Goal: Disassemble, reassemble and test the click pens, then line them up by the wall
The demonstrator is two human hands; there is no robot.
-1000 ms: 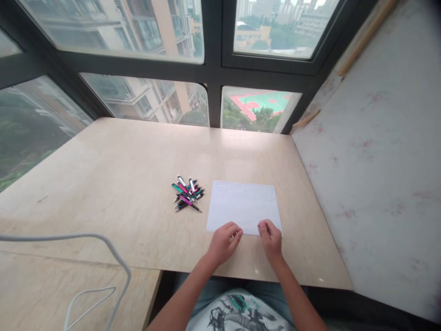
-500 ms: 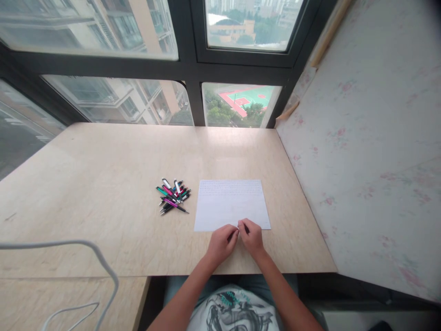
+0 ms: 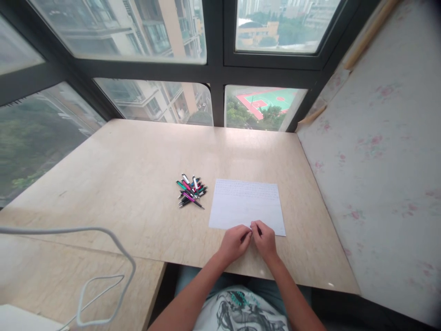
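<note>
My left hand (image 3: 235,242) and my right hand (image 3: 264,239) rest together at the near edge of a white paper sheet (image 3: 246,202). Fingers on both hands are curled loosely closed, and their tips meet between them. I see nothing held in either one, though the palms are hidden. Lines of handwriting run along the top part of the sheet; its lower part looks blank. Left of the paper lies a loose pile of pens (image 3: 191,191), with black, white, green, pink and purple barrels crossing one another.
A light wood-toned table (image 3: 144,184) carries everything. A thick grey-white cable (image 3: 113,236) loops over the lower left, above a second surface (image 3: 144,280). Dark-framed windows (image 3: 216,73) stand at the back, and a flower-patterned wall (image 3: 372,170) bounds the right.
The view has turned left and tilted a little, so the scene sits farther right. The hands keep their pose at the paper's edge, and the pens lie as before.
</note>
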